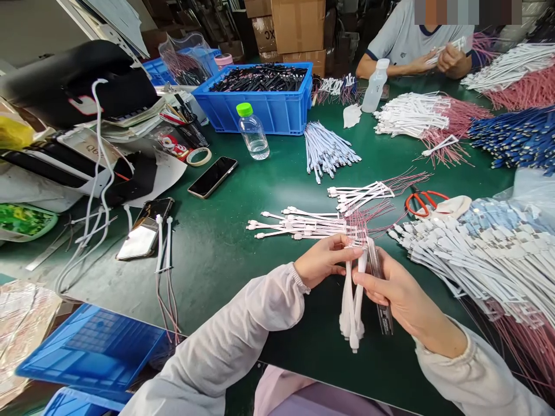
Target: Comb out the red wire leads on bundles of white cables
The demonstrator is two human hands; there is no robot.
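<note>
My left hand (326, 260) pinches a white flat cable (348, 306) near its upper end, where thin red wires come out. Beside it, my right hand (396, 286) is closed around a slim grey stapler (384, 315), its upper end close to the cable tops. The cables hang down between both hands, connector ends lowest. Just beyond my fingers lies a loose row of white cables (307, 224) with red wires, and a smaller bunch of white cables (362, 196) rests behind it. My right fingertips touch the hanging cables.
To the right are a large cable heap (481, 254) and orange-handled scissors (418, 202). A blue bin (260, 110) of black cables, a green-capped bottle (254, 136) and a phone (212, 177) stand or lie farther back. Across the table, a person (407, 43) handles cables.
</note>
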